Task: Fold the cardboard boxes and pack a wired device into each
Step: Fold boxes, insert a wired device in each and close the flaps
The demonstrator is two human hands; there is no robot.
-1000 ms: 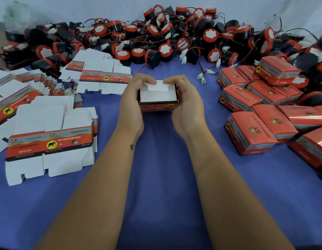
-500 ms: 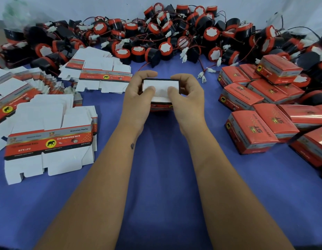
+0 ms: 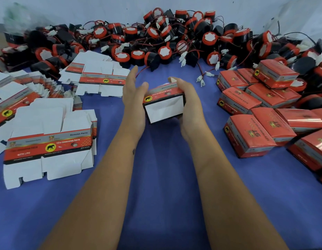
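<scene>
Covering the whole bench, the blue cloth (image 3: 160,177) carries everything, and the box (image 3: 163,103) held above its middle is the landmark here. Beyond the box lies the heap of horns (image 3: 174,42), black and red with loose wires; right of the box sit the packed boxes (image 3: 250,134); left of the box lie the flat blanks (image 3: 48,141), fanned in stacks.

The box has turned since a second ago: then its white flap side faced up, flat under both thumbs; now it is tipped so a closed white end faces the camera and the printed red side faces up. I judge that end just tucked shut, so the next step is likely filling it from its far side, which is hidden here.

The right hand (image 3: 189,105) grips the box, fingers curled round its right side and over its top. The left hand (image 3: 134,98) has opened: half a second ago it clasped the box, now its fingers are straight and point away, only the palm and thumb touching the box's left side. It looks about to reach beyond the box for a horn
</scene>
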